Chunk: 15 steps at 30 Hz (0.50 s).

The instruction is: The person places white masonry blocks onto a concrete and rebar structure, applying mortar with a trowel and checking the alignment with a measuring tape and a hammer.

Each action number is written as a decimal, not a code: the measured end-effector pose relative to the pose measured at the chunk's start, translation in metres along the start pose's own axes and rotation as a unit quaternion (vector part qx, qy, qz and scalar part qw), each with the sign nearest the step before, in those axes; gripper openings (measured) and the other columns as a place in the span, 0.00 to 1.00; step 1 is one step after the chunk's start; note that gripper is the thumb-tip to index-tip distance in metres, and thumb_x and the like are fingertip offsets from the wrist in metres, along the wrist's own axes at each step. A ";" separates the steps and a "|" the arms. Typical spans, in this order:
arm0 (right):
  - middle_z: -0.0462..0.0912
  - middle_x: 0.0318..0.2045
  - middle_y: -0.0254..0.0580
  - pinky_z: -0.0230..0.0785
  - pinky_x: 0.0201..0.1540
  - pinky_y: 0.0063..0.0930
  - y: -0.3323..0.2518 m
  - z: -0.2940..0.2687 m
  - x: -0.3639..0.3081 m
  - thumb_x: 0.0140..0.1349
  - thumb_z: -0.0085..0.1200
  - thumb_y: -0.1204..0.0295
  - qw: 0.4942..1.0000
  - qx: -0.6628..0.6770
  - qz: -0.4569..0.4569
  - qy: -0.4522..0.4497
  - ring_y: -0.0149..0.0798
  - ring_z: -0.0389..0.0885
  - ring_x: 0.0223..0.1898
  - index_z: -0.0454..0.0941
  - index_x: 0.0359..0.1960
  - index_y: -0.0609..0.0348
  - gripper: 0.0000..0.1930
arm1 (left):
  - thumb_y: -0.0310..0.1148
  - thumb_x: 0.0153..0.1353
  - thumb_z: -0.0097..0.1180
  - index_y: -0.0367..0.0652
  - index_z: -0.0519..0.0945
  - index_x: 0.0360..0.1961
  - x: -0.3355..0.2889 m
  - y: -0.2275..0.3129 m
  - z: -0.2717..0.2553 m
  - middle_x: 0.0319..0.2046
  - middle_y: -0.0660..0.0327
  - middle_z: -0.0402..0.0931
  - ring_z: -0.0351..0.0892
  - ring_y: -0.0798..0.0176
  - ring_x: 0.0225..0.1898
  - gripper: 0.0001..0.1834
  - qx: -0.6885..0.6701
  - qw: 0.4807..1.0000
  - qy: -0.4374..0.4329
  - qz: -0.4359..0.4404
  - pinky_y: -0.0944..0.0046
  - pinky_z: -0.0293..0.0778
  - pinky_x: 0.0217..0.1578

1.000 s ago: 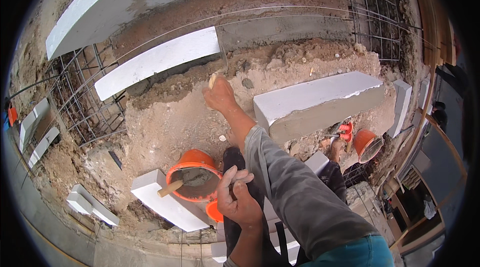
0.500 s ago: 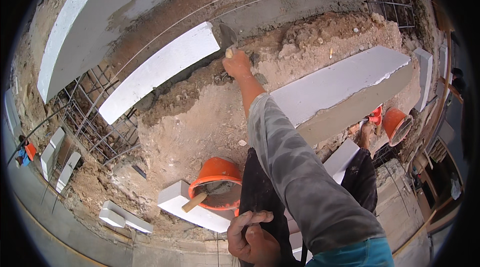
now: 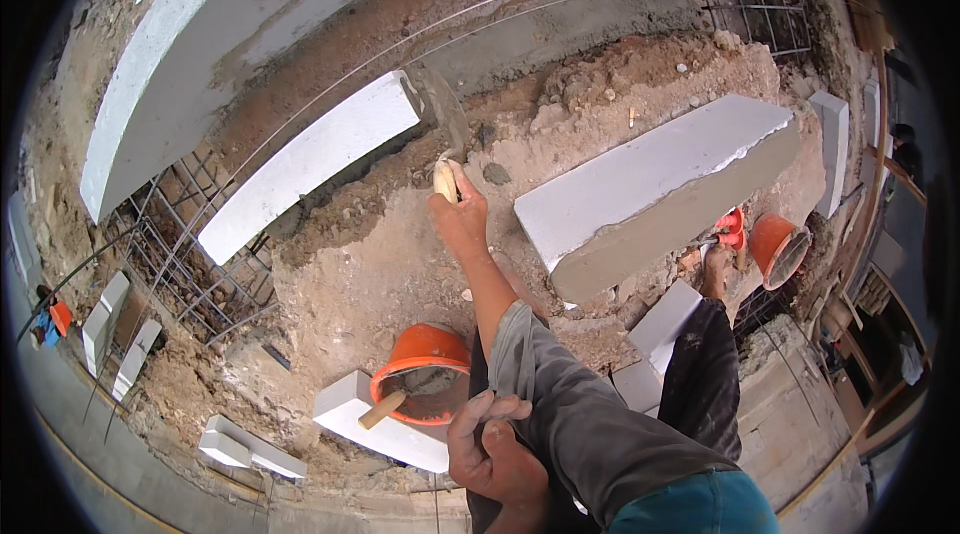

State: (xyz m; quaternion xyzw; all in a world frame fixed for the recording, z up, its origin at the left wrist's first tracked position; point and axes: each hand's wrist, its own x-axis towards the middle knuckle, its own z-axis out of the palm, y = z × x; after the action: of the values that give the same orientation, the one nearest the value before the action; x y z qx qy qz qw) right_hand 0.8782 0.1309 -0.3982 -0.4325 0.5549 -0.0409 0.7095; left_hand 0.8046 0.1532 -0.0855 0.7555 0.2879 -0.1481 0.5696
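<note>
Below you spreads rough brown ground [image 3: 345,284]. To your right a long block [image 3: 655,184] lies on it, its near side coated grey; just off its left end sits a grey lump [image 3: 497,174], and beyond its far edge a pale stub [image 3: 631,118]. Nearer you lies a white block [image 3: 415,444], an orange bucket [image 3: 425,346] right by it
</note>
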 end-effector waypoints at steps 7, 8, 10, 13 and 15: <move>0.76 0.54 0.65 0.71 0.55 0.45 0.012 0.021 0.110 0.55 0.57 0.74 0.943 -0.331 -0.028 -0.014 0.59 0.77 0.54 0.61 0.67 0.68 0.36 | 0.21 0.59 0.39 0.29 0.74 0.46 -0.007 -0.009 -0.013 0.29 0.53 0.77 0.78 0.61 0.27 0.16 -0.010 0.999 0.030 -0.021 0.64 0.79 0.33; 0.74 0.56 0.67 0.70 0.57 0.47 0.010 0.024 0.111 0.55 0.57 0.74 0.929 -0.365 -0.025 -0.048 0.62 0.75 0.56 0.59 0.68 0.67 0.37 | 0.21 0.59 0.39 0.28 0.73 0.46 -0.006 -0.010 -0.013 0.29 0.53 0.77 0.78 0.61 0.26 0.16 -0.004 0.999 0.037 -0.015 0.64 0.79 0.33; 0.70 0.59 0.68 0.67 0.60 0.46 0.017 0.032 0.090 0.55 0.57 0.74 0.923 -0.376 -0.055 -0.057 0.62 0.72 0.59 0.57 0.69 0.66 0.38 | 0.21 0.59 0.38 0.28 0.73 0.46 -0.003 -0.011 -0.013 0.29 0.53 0.77 0.78 0.61 0.26 0.17 0.005 0.999 0.046 -0.004 0.66 0.78 0.32; 0.68 0.58 0.69 0.65 0.61 0.44 0.023 0.033 0.052 0.54 0.57 0.75 0.940 -0.318 -0.106 -0.059 0.64 0.70 0.60 0.56 0.70 0.65 0.39 | 0.20 0.59 0.38 0.28 0.72 0.47 -0.003 -0.009 -0.009 0.29 0.53 0.77 0.77 0.61 0.27 0.16 0.008 1.000 0.006 0.012 0.65 0.78 0.32; 0.69 0.56 0.69 0.65 0.61 0.44 0.027 0.037 0.037 0.54 0.56 0.76 0.954 -0.278 -0.107 -0.031 0.65 0.70 0.59 0.56 0.70 0.65 0.40 | 0.21 0.60 0.38 0.28 0.72 0.48 -0.006 -0.007 -0.005 0.29 0.53 0.77 0.77 0.62 0.27 0.16 0.015 0.999 -0.028 0.026 0.64 0.78 0.32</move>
State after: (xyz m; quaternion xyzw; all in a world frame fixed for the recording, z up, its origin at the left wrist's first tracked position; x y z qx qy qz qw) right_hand 0.9114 0.1492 -0.4433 -0.6709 0.4720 0.0531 0.5694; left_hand 0.7952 0.1577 -0.0866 0.7668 0.2498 -0.1586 0.5696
